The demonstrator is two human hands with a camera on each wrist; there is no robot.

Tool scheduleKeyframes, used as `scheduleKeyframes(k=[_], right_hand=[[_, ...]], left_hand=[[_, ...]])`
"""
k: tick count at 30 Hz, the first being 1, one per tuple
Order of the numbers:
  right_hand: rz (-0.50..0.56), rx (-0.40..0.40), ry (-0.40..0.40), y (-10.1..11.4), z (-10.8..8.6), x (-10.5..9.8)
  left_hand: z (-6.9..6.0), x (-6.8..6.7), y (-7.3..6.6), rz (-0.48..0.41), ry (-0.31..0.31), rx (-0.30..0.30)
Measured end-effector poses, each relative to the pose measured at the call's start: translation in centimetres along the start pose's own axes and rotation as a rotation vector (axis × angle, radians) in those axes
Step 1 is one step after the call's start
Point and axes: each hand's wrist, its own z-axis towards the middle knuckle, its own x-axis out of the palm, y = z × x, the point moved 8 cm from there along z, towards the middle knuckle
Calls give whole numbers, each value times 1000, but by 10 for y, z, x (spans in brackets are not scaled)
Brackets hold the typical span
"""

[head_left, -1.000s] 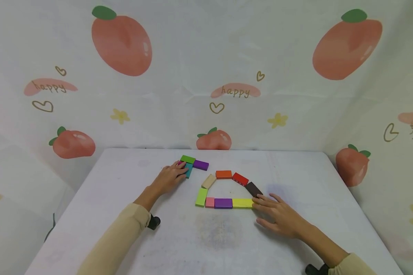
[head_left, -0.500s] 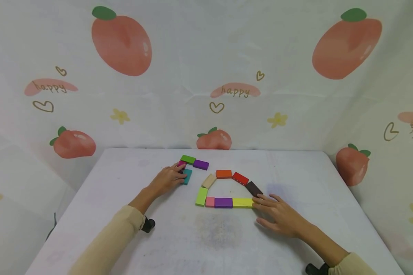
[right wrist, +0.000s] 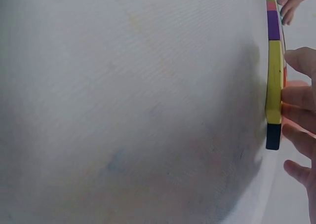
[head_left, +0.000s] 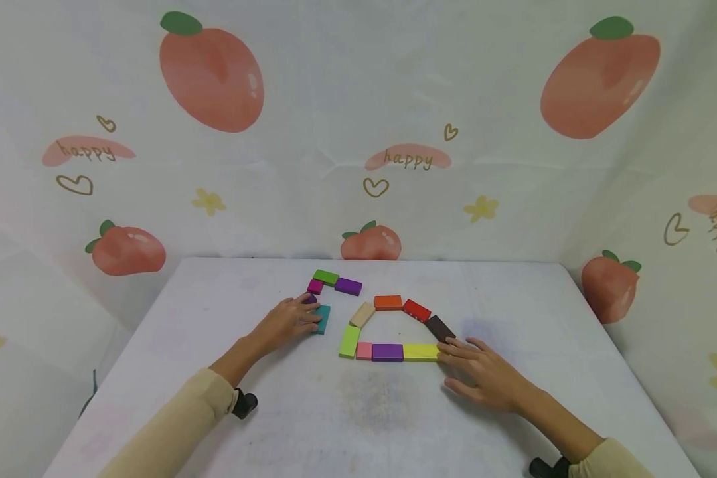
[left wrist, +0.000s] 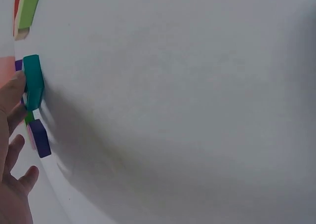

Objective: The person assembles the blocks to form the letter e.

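In the head view my left hand [head_left: 285, 323] touches a teal block [head_left: 322, 319] with its fingertips, fingers fairly straight. A dark purple block [head_left: 311, 299] lies partly under the same fingers; the left wrist view shows it [left wrist: 40, 138] beside the teal block [left wrist: 33, 82]. Behind them are a magenta block [head_left: 315, 287], a green block [head_left: 326, 277] and a purple block [head_left: 348, 286]. My right hand [head_left: 484, 375] rests with spread fingers at the right end of a yellow block [head_left: 421, 352], near a dark brown block [head_left: 440, 328]. The right wrist view shows a dark block [right wrist: 273, 136] at the yellow one's end.
On the white table [head_left: 311, 425], a closed outline of blocks includes an orange block [head_left: 388, 303], red block [head_left: 416, 311], beige block [head_left: 362, 314], lime block [head_left: 349, 342], pink block [head_left: 364, 350] and second purple block [head_left: 387, 352]. A printed cloth [head_left: 311, 199] hangs behind.
My left hand has drawn back toward the near left, and the teal block has slid nearer with it, away from the green block. The magenta and dark purple blocks are now more exposed. My right hand stays put.
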Motion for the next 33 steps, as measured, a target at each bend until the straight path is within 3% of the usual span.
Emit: scheduleKeyframes(k=[10, 20, 33], right_hand=[[13, 29, 30, -2, 1, 2], [12, 20, 16, -2, 0, 2], [23, 38, 42, -4, 1, 4]], left_hand=[[-27, -3, -18, 30, -45, 119], [-43, 2, -26, -18, -19, 130], [-57, 12, -47, -60, 17, 157]])
